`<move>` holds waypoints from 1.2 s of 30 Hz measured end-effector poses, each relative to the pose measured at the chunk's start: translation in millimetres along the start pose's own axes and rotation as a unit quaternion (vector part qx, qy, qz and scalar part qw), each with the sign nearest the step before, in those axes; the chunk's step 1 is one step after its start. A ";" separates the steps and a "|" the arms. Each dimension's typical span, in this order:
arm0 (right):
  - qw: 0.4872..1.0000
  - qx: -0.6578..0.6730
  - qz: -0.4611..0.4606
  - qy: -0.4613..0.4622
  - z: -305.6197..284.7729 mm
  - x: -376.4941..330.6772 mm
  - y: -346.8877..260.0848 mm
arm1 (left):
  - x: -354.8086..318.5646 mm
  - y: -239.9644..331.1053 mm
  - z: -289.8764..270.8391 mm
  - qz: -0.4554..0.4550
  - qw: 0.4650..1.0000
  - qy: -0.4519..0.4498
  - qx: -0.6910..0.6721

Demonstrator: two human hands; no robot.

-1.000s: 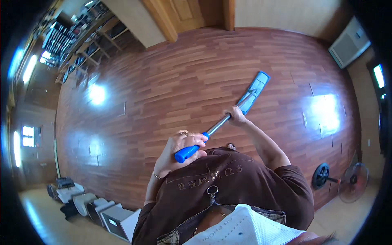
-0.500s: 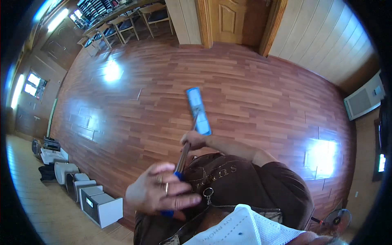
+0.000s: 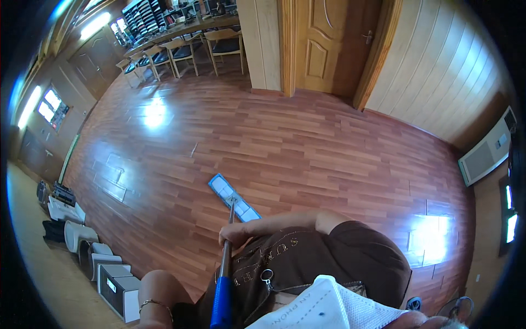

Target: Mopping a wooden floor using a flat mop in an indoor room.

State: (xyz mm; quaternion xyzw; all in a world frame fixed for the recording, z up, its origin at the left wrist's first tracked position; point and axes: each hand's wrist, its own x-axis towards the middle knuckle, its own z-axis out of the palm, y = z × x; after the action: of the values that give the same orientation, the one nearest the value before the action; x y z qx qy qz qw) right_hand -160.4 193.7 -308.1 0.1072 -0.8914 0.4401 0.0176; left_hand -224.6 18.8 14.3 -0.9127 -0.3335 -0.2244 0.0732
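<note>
A flat mop with a blue-edged rectangular head (image 3: 223, 188) lies on the wood-look floor just in front of me, its head slanting from upper left to lower right. From the head, a metal pole runs back toward my body and ends in a blue grip (image 3: 221, 301) at the lower edge. My right hand (image 3: 234, 234) is closed round the pole, partway up between head and grip. Of my left arm, only the bent forearm (image 3: 163, 288) with a thin bracelet shows, left of the blue grip. The left hand itself is out of the picture.
Along the left wall stand a speaker-like box (image 3: 119, 293), a white bin (image 3: 80, 236) and other items. Chairs (image 3: 224, 46) line a long counter at the back left. Ahead is a wooden door (image 3: 329, 49). A white floor-standing unit (image 3: 487, 153) stands at right.
The mop head has come nearer and to the left, and has turned. My left hand, earlier spread beside the blue grip, has left the view. My right hand keeps hold of the pole.
</note>
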 end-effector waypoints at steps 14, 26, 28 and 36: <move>1.000 0.015 0.009 0.006 -18.6 -9.5 3.9 | -3.5 16.8 -9.3 -0.072 0.952 0.000 0.296; 1.000 0.020 -0.004 0.001 -20.4 -33.6 -2.9 | 22.3 53.7 -5.6 -0.151 0.838 -0.029 0.524; 1.000 0.015 0.004 -0.012 -17.8 -36.7 4.2 | 26.5 59.4 -3.6 -0.164 0.815 -0.036 0.555; 0.998 -0.035 0.000 -0.055 -7.6 -33.4 1.3 | 22.6 83.8 0.4 -0.217 0.710 -0.058 0.667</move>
State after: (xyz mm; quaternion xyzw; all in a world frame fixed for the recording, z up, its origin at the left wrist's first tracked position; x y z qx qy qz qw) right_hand -128.6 206.4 -308.6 0.1309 -0.9059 0.4017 -0.0274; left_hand -155.4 -32.3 25.7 -0.5400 -0.5893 0.1003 0.5926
